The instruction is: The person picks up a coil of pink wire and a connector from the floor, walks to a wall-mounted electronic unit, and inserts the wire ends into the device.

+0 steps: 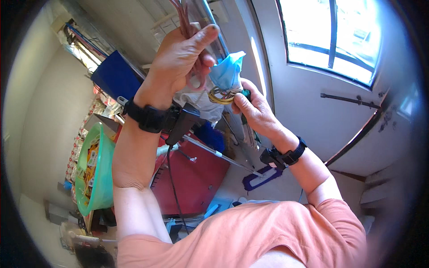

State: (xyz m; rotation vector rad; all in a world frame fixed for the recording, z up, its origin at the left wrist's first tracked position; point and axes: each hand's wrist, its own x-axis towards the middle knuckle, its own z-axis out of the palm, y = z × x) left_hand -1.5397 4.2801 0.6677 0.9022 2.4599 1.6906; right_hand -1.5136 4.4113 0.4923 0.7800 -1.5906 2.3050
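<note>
At the upper middle of the frame I hold a light-blue crumpled cloth mask (228, 71) above a coil of yellow-green wire (220, 95). My right hand (255, 109) has its fingers closed on the coil, and my left hand (181, 58) pinches reddish cords (182, 18) beside the mask. I'd keep both grips firm and work slowly; a green plastic basin (100, 178) sits at lower left.

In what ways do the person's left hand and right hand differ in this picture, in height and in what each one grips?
The left hand is raised higher and closes on reddish cords; the right hand sits lower and pinches a green-handled tool beside a yellow wire coil. The left hand shows its back with the thumb out; the right hand's fingers curl inward. Both wrists wear black straps.
</note>
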